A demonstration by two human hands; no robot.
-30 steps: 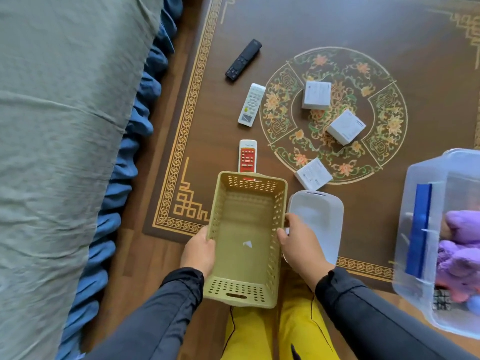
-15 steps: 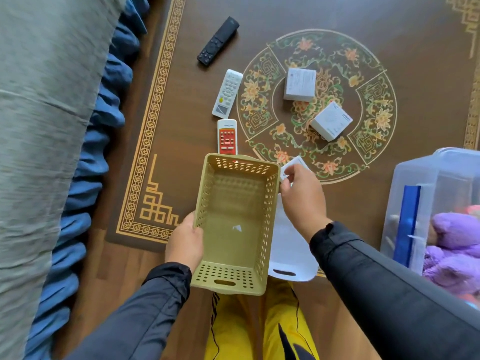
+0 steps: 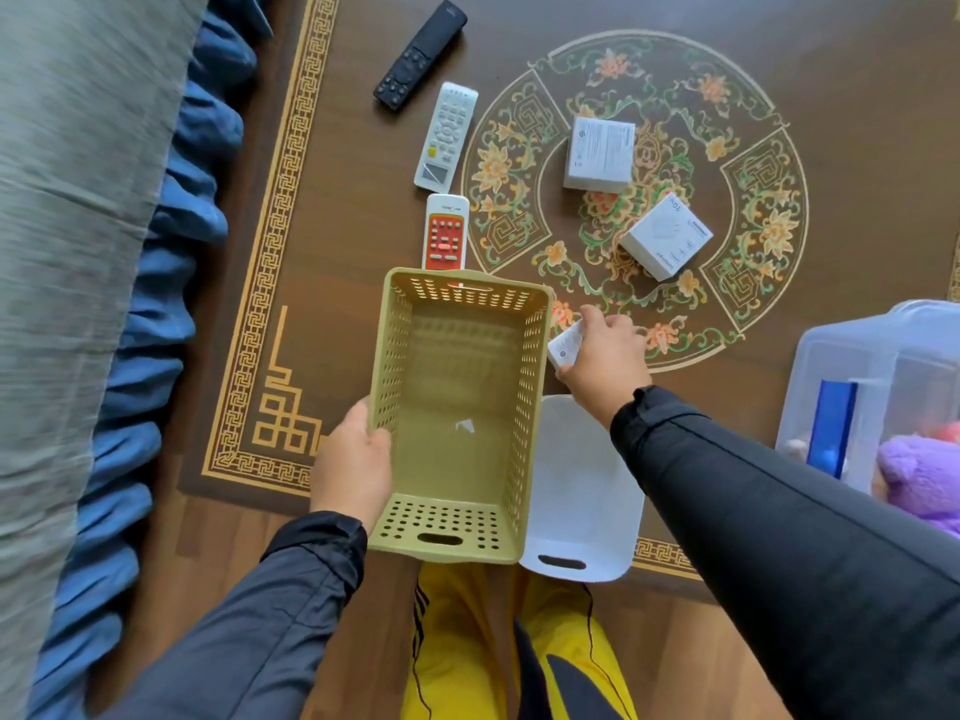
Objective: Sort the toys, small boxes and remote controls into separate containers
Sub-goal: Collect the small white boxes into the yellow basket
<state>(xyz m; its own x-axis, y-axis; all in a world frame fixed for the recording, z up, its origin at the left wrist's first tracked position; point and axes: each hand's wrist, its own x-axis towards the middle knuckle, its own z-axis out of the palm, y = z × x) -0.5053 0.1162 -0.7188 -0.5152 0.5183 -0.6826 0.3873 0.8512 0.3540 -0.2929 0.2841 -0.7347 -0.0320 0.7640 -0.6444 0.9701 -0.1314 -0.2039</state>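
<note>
Under the right hand (image 3: 605, 356), in the single head view, lies a small white box (image 3: 563, 344). The fingers curl down over it and appear to pinch it, with only its left end showing past the thumb side. It sits on the rug (image 3: 332, 324), just right of the basket (image 3: 460, 413), near the basket's far right corner. Most of the box is hidden, so its long axis cannot be told for sure; the visible edge tilts up and to the right.

From those fingers, the basket opening lies directly to the left, very close, so a short lift leftward over the rim would likely drop the box inside. The right hand is plainly the nearer one.

The left hand (image 3: 353, 465) grips the basket's left wall, thumb inside the rim, fingers outside. The basket is empty, its long axis running away from the person.

Beyond the right fingers, two more white boxes (image 3: 598, 154) (image 3: 666, 236) sit on the rug's round flower pattern, apart from each other. To the far left of them lie three remotes, end to end in a loose line pointing away: red (image 3: 445, 233) nearest, its near end touching or hidden behind the basket's far wall, then white (image 3: 447, 137), then black (image 3: 420, 55), angled right.

A white lid (image 3: 587, 491) lies beneath the right forearm. A clear bin (image 3: 852, 366) with a purple toy (image 3: 919, 475) stands at far right.
</note>
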